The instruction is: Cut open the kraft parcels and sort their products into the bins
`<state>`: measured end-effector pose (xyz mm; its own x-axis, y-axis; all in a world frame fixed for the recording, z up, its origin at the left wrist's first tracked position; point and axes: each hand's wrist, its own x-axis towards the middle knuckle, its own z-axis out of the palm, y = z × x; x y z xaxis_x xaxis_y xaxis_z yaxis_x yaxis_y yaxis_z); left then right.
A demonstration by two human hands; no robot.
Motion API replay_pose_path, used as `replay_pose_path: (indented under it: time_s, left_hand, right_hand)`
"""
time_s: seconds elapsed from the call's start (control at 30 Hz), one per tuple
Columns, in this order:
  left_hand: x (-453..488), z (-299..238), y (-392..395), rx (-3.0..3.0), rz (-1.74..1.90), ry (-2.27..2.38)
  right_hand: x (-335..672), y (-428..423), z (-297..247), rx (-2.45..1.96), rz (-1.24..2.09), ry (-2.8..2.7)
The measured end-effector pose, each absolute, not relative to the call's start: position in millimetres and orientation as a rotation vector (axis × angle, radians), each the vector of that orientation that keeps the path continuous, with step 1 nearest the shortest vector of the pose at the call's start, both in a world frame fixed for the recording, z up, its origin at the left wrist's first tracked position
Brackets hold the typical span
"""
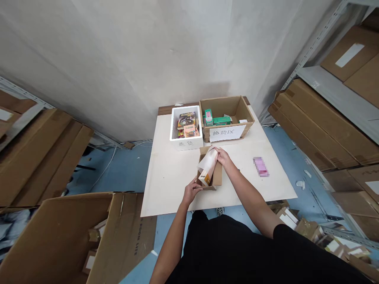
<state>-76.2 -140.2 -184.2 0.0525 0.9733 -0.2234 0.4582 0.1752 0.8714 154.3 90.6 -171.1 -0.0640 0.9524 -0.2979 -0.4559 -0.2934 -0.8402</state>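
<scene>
One carton [218, 174], left grip [192, 190] holding its edge, right grip [222, 156] pinching wrap [208, 161], open tabletop [168, 177] leftward

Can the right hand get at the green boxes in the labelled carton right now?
Probably yes: the labelled carton is open on top, so the green boxes look exposed from above. But the right hand seems to hold the white wrapping, so it should let go first.

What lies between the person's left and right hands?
In the head view, a small open cardboard box lies between the left hand and right hand, with a white sheet and yellow-and-white box in it.
</scene>
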Motion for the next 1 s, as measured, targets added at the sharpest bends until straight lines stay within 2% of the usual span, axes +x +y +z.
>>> replay_pose_path:
  time_s: [0.37, 0.5, 0.7, 0.9, 1.0]
  left_hand:
    - [-131.7, -175.3, -131.8, 1.57, 0.619, 1.602]
    - [-143.8, -178.9, -142.8, 1.632, 0.579, 1.707]
    - [-138.8, -202.6, -168.0, 1.621, 0.443, 1.819]
    - [-155.3, -219.6, -178.8, 1.654, 0.333, 1.865]
    - [-162.0, -219.2, -170.4, 1.714, 0.24, 1.819]
  right_hand:
    - [133.8, 69.5, -185.1, -1.019, 1.629, -0.668]
    - [91.7, 54.9, -192.7, -1.357, 1.488, -0.871]
    - [25.8, 0.4, -195.2, -1.874, 1.031, -1.31]
    - [15.6, -49.1, -175.3, -2.238, 1.075, -1.568]
    - [9.7, -46.5, -158.1, -2.196, 1.035, -1.716]
